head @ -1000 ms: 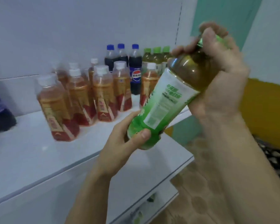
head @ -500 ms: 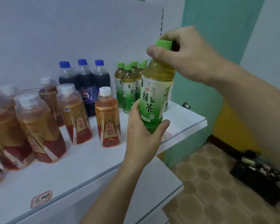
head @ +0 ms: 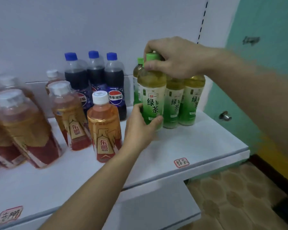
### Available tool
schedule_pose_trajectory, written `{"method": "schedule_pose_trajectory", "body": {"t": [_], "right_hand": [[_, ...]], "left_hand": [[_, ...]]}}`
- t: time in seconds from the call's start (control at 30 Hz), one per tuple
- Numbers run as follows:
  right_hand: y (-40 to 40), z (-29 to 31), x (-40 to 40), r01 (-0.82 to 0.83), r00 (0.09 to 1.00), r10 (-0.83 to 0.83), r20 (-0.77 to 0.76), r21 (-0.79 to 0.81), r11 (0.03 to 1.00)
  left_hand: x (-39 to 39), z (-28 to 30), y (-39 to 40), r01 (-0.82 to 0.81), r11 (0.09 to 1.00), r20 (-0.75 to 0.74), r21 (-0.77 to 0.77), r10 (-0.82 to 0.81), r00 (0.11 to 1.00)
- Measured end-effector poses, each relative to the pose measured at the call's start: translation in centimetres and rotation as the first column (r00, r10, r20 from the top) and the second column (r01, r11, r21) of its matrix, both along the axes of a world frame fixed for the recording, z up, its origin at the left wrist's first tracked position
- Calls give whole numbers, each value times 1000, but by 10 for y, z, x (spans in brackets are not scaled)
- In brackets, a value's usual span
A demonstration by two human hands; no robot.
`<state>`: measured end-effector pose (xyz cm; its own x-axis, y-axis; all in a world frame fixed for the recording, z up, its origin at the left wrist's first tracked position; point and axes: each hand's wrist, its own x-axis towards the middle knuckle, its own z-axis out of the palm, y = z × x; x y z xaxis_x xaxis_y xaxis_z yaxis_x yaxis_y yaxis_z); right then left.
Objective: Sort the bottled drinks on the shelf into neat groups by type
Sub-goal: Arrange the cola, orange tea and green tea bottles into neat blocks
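A green tea bottle (head: 152, 97) stands upright at the front left of the other green tea bottles (head: 183, 103) on the white shelf (head: 189, 146). My left hand (head: 140, 128) grips its base from the left. My right hand (head: 171, 58) grips its green cap and neck from above. Three dark cola bottles (head: 95, 77) with blue caps stand at the back. Several orange energy drink bottles (head: 105, 128) with white caps fill the left side.
Small red-framed labels are stuck on the shelf's front edge, one below the green teas (head: 181, 162) and one at the lower left (head: 8, 214). A lower white shelf (head: 156, 205) juts out beneath. A teal wall (head: 264, 63) and patterned floor (head: 231, 196) lie to the right.
The green tea bottle went from tilted in the air to upright, then down and back beside the other green teas. Both hands stayed on it.
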<state>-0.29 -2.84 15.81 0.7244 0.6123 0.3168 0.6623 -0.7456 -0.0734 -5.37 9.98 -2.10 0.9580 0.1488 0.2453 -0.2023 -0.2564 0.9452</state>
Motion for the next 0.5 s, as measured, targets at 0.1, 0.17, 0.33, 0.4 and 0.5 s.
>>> {"method": "schedule_pose_trajectory", "body": {"t": [0.1,0.17,0.33,0.4,0.5], "right_hand": [[4,-5,20,-67,998,67,-13,-25,997],[3,-7,33,-88,996,87,-20,-41,995],[-6,-14,55,-81,997,82,10,-83,993],[-10,-18,61,-73,997,76,29,-104,992],[-14,-23,63,-108,993,114,37,-137,985]], "left_hand": [[14,-2,-2,-69,996,-53,-53,67,996],[22,-2,-4,-94,993,-79,-73,88,993],[35,-8,-11,-152,985,-94,-80,144,985],[39,-11,-14,-144,990,-58,-7,143,988],[41,-20,-13,-158,982,-18,102,161,987]]}}
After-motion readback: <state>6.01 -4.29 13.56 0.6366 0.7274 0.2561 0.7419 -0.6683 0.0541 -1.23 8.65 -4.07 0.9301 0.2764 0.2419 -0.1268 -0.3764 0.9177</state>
